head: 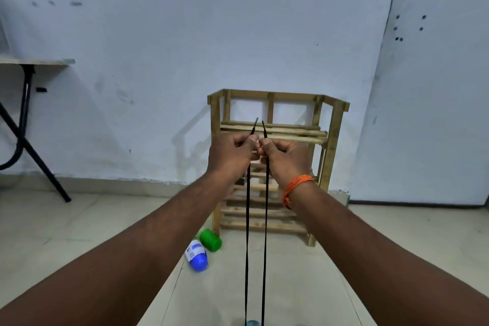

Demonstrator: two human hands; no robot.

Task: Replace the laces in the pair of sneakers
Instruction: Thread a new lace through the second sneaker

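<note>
A black shoelace (247, 233) runs up from the bottom edge of the view in two taut, nearly parallel strands. My left hand (231, 154) pinches the left strand just below its tip. My right hand (284, 156), with an orange thread band on the wrist, pinches the right strand the same way. Both tips stick up side by side above my thumbs, level with each other. The two hands touch at the knuckles, held up at arm's length. A small bluish patch (251, 323) at the bottom edge lies where the strands end; the sneakers themselves are out of sight.
A wooden slatted shoe rack (333, 140) stands against the white wall behind my hands. A green bottle (210, 239) and a blue-and-white bottle (197, 255) lie on the tiled floor by its left foot. A folding table (29, 62) stands at far left.
</note>
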